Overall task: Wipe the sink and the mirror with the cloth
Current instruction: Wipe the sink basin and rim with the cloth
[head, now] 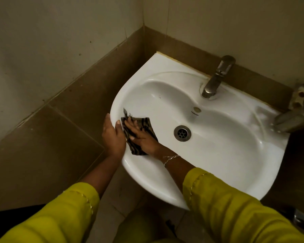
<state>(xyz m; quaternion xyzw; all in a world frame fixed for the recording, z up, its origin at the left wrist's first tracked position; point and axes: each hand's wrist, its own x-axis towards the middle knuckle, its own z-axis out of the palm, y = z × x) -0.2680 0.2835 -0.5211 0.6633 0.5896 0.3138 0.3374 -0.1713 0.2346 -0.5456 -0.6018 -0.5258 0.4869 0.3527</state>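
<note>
A white ceramic sink (218, 155) is fixed in the corner of a tiled wall, with a metal drain (182, 133) in its bowl. A dark striped cloth (144, 125) lies flat on the inner left slope of the bowl. My right hand (140, 135) presses down on the cloth with fingers spread. My left hand (112, 135) grips the sink's left rim, thumb over the edge beside the cloth. No mirror is in view.
A metal tap (216, 78) stands at the back of the sink. A rusty metal fixture (298, 109) juts in over the sink's right edge. Brown wall tiles (60, 137) run close along the left, and floor tiles (126, 199) show below.
</note>
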